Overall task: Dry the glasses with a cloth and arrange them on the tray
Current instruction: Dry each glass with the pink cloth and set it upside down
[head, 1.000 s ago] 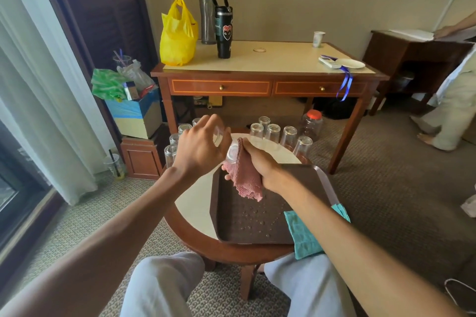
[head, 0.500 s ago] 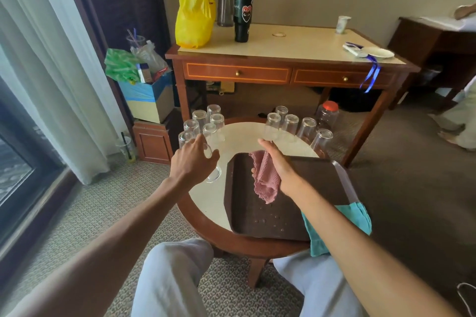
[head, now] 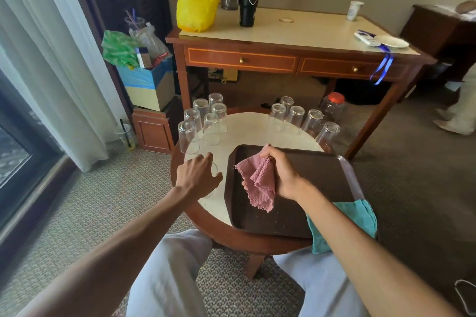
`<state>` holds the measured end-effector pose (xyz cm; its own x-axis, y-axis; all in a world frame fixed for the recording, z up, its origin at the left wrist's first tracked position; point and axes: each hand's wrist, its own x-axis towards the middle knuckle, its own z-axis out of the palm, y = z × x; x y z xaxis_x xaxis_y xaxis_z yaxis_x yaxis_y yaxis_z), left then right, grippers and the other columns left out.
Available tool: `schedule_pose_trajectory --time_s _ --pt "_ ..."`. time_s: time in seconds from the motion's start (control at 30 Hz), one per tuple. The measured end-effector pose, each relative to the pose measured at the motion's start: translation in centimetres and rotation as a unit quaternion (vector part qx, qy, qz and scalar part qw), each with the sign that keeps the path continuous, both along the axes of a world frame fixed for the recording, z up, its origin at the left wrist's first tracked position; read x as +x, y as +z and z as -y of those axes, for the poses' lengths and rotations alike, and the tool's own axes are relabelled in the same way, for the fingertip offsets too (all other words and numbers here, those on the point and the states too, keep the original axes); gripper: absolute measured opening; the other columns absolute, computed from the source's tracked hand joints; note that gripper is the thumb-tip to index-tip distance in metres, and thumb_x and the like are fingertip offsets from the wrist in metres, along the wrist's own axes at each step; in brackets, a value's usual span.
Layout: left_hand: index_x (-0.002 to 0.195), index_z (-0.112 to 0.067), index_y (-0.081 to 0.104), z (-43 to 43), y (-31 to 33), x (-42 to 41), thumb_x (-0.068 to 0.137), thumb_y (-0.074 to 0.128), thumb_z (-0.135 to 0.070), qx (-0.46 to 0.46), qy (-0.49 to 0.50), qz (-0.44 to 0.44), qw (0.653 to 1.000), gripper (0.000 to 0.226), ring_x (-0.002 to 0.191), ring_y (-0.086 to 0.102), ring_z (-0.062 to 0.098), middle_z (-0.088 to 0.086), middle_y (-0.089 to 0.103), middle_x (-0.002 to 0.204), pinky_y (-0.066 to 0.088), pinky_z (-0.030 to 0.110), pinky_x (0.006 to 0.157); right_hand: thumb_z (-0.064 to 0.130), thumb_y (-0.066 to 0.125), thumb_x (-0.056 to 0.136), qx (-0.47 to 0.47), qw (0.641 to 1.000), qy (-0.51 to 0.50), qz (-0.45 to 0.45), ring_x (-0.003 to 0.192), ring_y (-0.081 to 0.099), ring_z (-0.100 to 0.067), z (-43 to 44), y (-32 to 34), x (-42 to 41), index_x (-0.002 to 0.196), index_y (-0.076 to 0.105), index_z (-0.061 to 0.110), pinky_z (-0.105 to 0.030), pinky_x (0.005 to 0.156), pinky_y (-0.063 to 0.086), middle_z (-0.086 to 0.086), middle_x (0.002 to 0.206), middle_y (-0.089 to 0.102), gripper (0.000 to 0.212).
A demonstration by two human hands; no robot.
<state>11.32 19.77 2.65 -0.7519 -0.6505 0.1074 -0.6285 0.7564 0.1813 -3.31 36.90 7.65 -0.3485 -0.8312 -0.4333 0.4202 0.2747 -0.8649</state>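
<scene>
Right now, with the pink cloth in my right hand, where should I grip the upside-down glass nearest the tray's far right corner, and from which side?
Probably round the side wall of that glass, about halfway up, coming from its right. It stands mouth down, so no rim to hook; another glass stands close on its left and the tray lies in front; the right looks free.

Left hand (head: pixel 198 175) lowered glass (head: pixel 214 168) onto table (head: pixel 247 131) beside tray (head: pixel 316 175); cloth (head: pixel 258 185) now apart from it.
</scene>
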Motion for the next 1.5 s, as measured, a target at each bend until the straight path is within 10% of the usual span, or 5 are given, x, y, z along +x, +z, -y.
schedule_pose_trajectory --time_s 0.2,0.4,0.67,1.17,1.5 --pt "0.125 -0.02 0.061 0.8 3.1 -1.1 0.09 0.054 -0.074 0.069 -0.001 -0.009 0.998 0.064 0.123 0.057 0.032 0.01 0.061 0.132 0.051 0.049 0.101 0.042 0.052 0.086 -0.017 0.996 0.053 0.067 0.079 0.066 -0.038 -0.8 -0.1 0.2 0.123 0.047 -0.012 -0.041 0.074 0.058 -0.028 0.096 0.061 0.066" --pt "0.093 -0.021 0.077 -1.0 8.1 -2.1 0.091 0.068 -0.048 0.439 -0.084 -0.079 0.891 0.029 0.084 0.062 0.012 -0.005 0.069 0.094 0.049 0.017 0.068 0.044 0.045 0.089 -0.035 0.992 0.089 0.078 0.085 0.064 -0.037 -1.1 1.2 1.0 0.121 0.056 0.001 -0.042 0.082 0.052 -0.023 0.1 0.065 0.055" --pt "0.081 -0.023 0.081 -2.6 9.1 -2.3 0.088 0.079 -0.017 0.491 -0.1 -0.108 0.859 0.009 0.089 0.066 0.014 -0.004 0.073 0.093 0.05 0.014 0.068 0.052 0.041 0.095 -0.04 0.991 0.097 0.083 0.092 0.066 -0.036 -3.2 2.4 1.0 0.126 0.054 0.001 -0.041 0.088 0.053 -0.025 0.108 0.066 0.061" --pt "0.111 -0.025 0.069 -2.6 10.4 -2.6 0.095 0.07 -0.006 0.484 -0.055 -0.239 0.84 0.025 0.11 0.068 0.023 0.007 0.07 0.115 0.062 0.036 0.085 0.024 0.096 0.055 -0.048 0.979 -0.077 -0.184 0.124 0.056 -0.028 -3.9 2.4 -1.4 0.133 0.044 0.036 -0.051 0.099 0.053 -0.009 0.134 0.058 0.094" --pt "0.105 -0.017 0.082 -2.1 9.8 -2.0 0.084 0.081 -0.006 0.114 -0.2 -0.155 0.961 0.023 0.079 0.071 0.009 -0.002 0.078 0.094 0.051 0.012 0.063 0.018 0.084 0.081 -0.01 0.856 -0.075 -0.511 0.073 0.063 -0.007 -2.5 2.9 -0.7 0.096 0.074 0.014 -0.007 0.055 0.043 0.004 0.085 0.07 0.019"
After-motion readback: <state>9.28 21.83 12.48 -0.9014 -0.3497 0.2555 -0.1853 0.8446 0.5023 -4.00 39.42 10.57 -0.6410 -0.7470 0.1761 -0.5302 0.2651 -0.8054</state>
